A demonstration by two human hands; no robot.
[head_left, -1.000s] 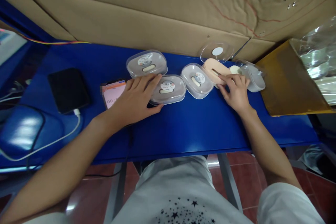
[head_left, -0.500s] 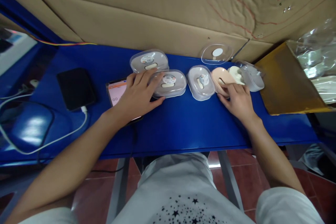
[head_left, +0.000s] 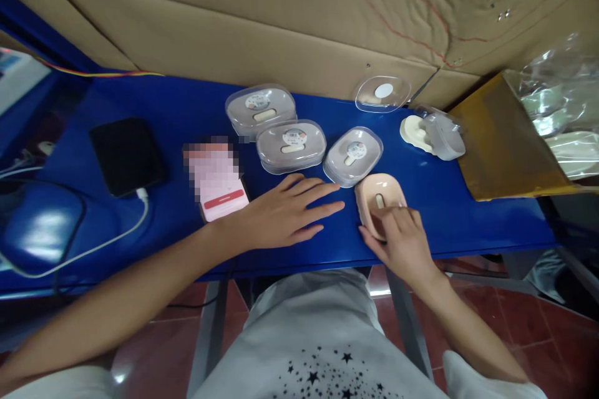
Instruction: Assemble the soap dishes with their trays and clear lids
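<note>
Fingers spread, my left hand [head_left: 290, 212] hovers over the blue table [head_left: 299, 249], holding nothing. My right hand [head_left: 402, 237] grips the near right side of a peach oval dish [head_left: 369, 190] close to the table's front edge. Beyond the hands stand three clear-lidded oval boxes with round stickers: one at the back [head_left: 238, 109], one in the middle [head_left: 309, 159] and one tilted at the right [head_left: 367, 153], close to the peach dish.
A clear lid [head_left: 369, 100] leans at the back wall. Cream pieces [head_left: 412, 131] and a translucent box [head_left: 447, 137] lie beside a brown carton [head_left: 496, 143] with plastic-wrapped items. At the left are a lit phone [head_left: 218, 177] and a black device [head_left: 126, 156] with a white cable.
My right hand has brought the peach dish toward the front edge. My left hand has left the boxes and moved right and nearer. The right lidded box has turned and shifted slightly.
</note>
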